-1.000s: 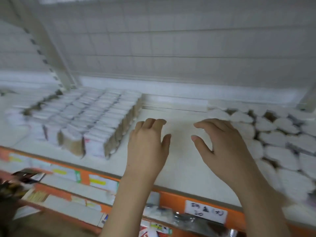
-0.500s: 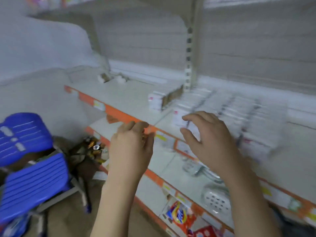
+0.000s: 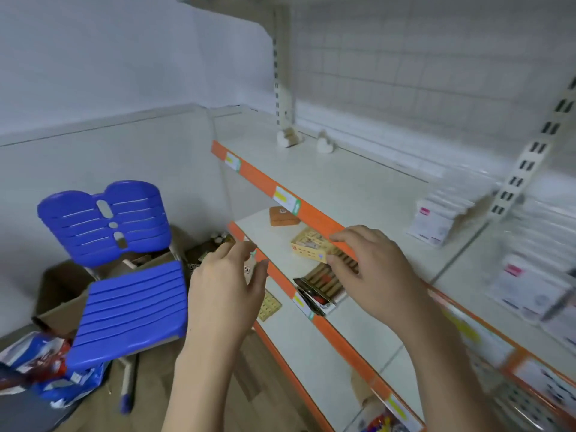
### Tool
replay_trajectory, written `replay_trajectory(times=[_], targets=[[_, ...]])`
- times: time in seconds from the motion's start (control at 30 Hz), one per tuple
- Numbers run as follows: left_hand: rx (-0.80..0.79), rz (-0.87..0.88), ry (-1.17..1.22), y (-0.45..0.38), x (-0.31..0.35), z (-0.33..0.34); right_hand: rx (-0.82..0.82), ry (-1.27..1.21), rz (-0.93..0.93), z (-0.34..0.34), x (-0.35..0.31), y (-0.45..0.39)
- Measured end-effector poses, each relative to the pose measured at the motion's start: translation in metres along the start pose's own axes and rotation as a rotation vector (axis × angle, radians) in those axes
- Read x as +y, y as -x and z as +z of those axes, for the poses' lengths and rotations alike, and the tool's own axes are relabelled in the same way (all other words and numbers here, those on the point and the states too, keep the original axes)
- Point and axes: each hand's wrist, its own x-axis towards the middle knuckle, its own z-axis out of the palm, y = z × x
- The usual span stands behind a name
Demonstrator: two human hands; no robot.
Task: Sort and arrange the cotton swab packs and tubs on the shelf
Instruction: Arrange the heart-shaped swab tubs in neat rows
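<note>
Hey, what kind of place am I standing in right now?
Most likely a small shop aisle. White metal shelves carry orange edge strips with price labels, white boxed packs sit in rows, and a slotted upright holds the shelf brackets.

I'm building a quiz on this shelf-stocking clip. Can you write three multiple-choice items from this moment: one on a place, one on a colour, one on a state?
1. Where do the two heart-shaped tubs stand?
A. at the back of the upper shelf
B. on the chair
C. on the floor

2. What colour is the chair?
A. red
B. blue
C. green

3. What are the hands doing?
A. each grips a pack
B. both hold nothing
C. both press on the chair

Answers: 1 A, the tubs sit near the shelf's rear post. 2 B, its seat and back are blue. 3 B, the left hand and right hand hover with loosely curled fingers.
</note>
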Motion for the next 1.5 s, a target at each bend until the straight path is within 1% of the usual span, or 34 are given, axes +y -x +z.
replay_trajectory(times=[0.17, 0.23, 0.43, 0.5, 0.6, 0.77, 0.93, 1.03, 1.17, 1.27, 1.37, 1.5], targets=[[0.019, -0.035, -0.052, -0.072, -0.035, 0.021, -0.043, -0.021, -0.046, 0.042, 0.005, -0.081], [0.019, -0.017, -0.054, -0.109, -0.04, 0.031, -0.046, -0.032, -0.047, 0.051, 0.009, -0.115], [0.062, 0.038, -0.044, -0.209, -0.049, 0.053, 0.025, -0.017, -0.031, 0.07, 0.024, -0.215], [0.044, 0.023, -0.033, -0.227, -0.06, 0.065, 0.013, -0.009, -0.023, 0.08, 0.029, -0.236], [-0.032, -0.012, -0.011, -0.25, -0.078, 0.09, -0.022, 0.037, 0.0, 0.097, 0.042, -0.261], [-0.084, -0.002, 0.051, -0.31, -0.097, 0.133, -0.03, 0.159, 0.127, 0.114, 0.074, -0.306], [-0.218, 0.098, 0.129, -0.401, -0.093, 0.182, -0.019, 0.261, 0.317, 0.127, 0.104, -0.37], [-0.316, 0.187, 0.117, -0.452, -0.088, 0.208, 0.002, 0.305, 0.415, 0.137, 0.118, -0.403], [-0.471, 0.256, 0.049, -0.51, -0.082, 0.246, 0.041, 0.339, 0.519, 0.151, 0.14, -0.43], [-0.574, 0.24, -0.052, -0.536, -0.08, 0.271, 0.024, 0.323, 0.622, 0.159, 0.156, -0.443], [-0.647, 0.212, -0.113, -0.548, -0.078, 0.289, 0.014, 0.244, 0.733, 0.17, 0.166, -0.448], [-0.757, 0.206, -0.108, -0.555, -0.078, 0.304, 0.101, 0.122, 0.828, 0.183, 0.17, -0.446]])
